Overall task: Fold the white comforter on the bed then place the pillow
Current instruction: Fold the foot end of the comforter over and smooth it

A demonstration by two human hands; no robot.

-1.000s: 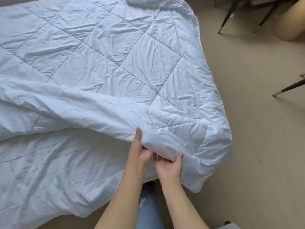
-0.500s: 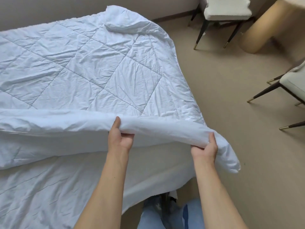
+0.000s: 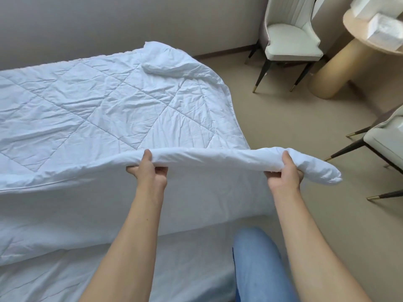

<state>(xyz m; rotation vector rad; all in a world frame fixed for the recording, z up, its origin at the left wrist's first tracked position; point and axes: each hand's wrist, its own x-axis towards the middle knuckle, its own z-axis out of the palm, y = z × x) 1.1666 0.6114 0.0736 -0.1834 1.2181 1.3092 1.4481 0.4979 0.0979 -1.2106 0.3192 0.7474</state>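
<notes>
I am looking at a plain grey wall (image 3: 109,25) running behind the scene, with a dark skirting board (image 3: 226,52) meeting the beige floor (image 3: 283,127). A round tan pedestal table (image 3: 333,68) is standing in the far right corner, carrying white boxes (image 3: 381,29). A cream chair (image 3: 292,42) on dark, gold-tipped legs is sitting just left of that table, and a second one (image 3: 383,140) is showing nearer than it, at the right edge.
</notes>
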